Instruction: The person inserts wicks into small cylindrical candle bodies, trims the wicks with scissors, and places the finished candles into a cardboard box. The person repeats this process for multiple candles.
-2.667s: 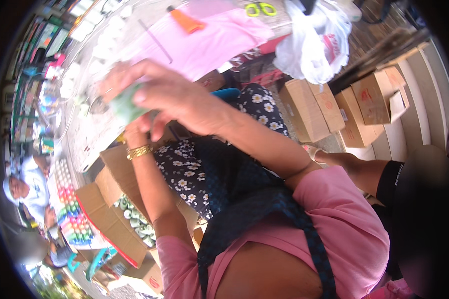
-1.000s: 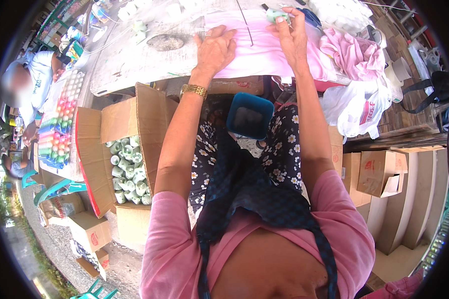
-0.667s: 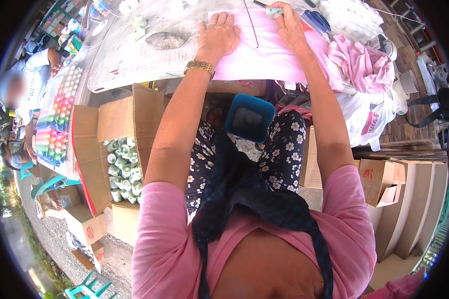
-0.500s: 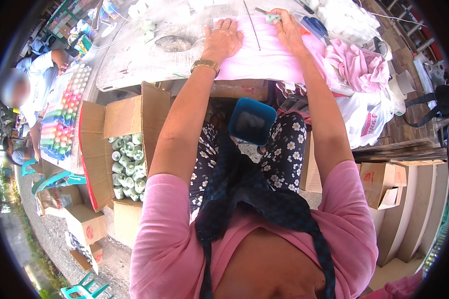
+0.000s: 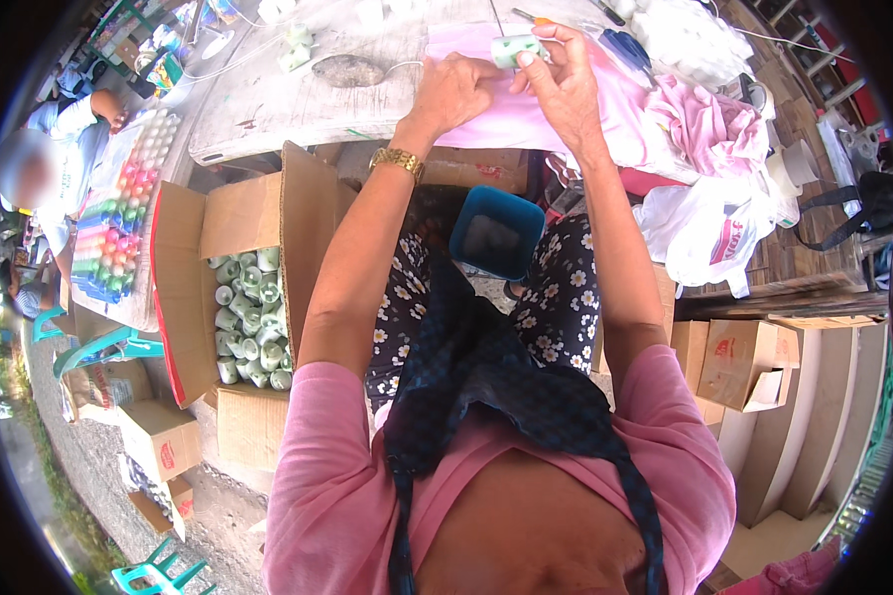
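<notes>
My right hand (image 5: 569, 87) holds a small white cylinder with green marks (image 5: 511, 51) between thumb and fingers, above a pink cloth (image 5: 605, 114) spread on the worktable. Close by on its left, my left hand (image 5: 453, 94) has its fingers curled in, with a gold watch on the wrist. Whether anything is pinched in that hand I cannot make out. A thin dark rod (image 5: 496, 14) shows just beyond the cylinder. Left of my left hand, a dark oval patch (image 5: 347, 70) marks the whitish table (image 5: 268, 114).
An open cardboard box (image 5: 184, 288) of pale green cup-like pieces (image 5: 253, 317) stands at my left. Between my knees is a blue bin (image 5: 498, 233). A white plastic bag (image 5: 709, 233) and crumpled pink cloth (image 5: 714, 124) are at right. Another person (image 5: 64, 149) works at far left.
My right hand has come nearer with the cylinder, turning it sideways. The left hand has lifted from lying flat on the cloth and curled its fingers beside the cylinder.
</notes>
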Motion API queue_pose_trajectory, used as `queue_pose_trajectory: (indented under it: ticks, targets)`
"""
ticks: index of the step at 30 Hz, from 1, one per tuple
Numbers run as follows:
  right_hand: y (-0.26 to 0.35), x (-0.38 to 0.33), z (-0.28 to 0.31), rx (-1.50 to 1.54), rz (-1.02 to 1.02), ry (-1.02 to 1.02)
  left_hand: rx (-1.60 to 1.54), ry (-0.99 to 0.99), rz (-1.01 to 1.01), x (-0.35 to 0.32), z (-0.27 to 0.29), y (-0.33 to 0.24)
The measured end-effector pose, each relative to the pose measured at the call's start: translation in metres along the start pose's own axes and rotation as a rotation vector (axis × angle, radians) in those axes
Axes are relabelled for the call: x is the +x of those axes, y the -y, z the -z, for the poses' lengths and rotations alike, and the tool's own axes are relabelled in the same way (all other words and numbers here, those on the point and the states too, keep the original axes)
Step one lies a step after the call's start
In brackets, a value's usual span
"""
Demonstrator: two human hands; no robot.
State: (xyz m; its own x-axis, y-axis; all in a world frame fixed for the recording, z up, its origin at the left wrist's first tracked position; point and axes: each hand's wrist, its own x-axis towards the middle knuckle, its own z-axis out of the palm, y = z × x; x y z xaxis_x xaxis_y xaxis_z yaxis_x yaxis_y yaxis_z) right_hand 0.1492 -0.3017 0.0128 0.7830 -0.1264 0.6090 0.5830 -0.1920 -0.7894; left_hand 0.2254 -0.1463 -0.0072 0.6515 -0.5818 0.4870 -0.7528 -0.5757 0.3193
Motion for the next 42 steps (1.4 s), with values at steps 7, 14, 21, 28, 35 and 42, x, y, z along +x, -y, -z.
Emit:
queue_pose_trajectory:
  ticks: [7,14,21,28,35,42]
  targets:
    - [-0.004,-0.014,-0.011,-0.374,-0.023,-0.083,-0.317,0.119,0.146,0.003,0.009,0.000]
    - [0.010,-0.015,-0.007,-0.941,0.186,0.052,-0.404,-0.068,0.031,-0.003,0.008,0.000]
    - [0.008,-0.015,-0.013,-0.947,0.094,0.094,0.064,-0.371,-0.111,-0.011,0.018,-0.025]
    - [0.005,-0.015,-0.031,-0.957,0.088,-0.083,-0.041,-0.570,0.008,-0.014,-0.004,-0.020]
    - [-0.012,-0.008,-0.037,-1.025,0.114,-0.182,0.054,-0.683,0.029,-0.020,-0.008,-0.031]
    - [-0.023,-0.003,-0.036,-1.168,0.104,-0.160,-0.018,-0.626,0.081,-0.033,-0.015,-0.037]
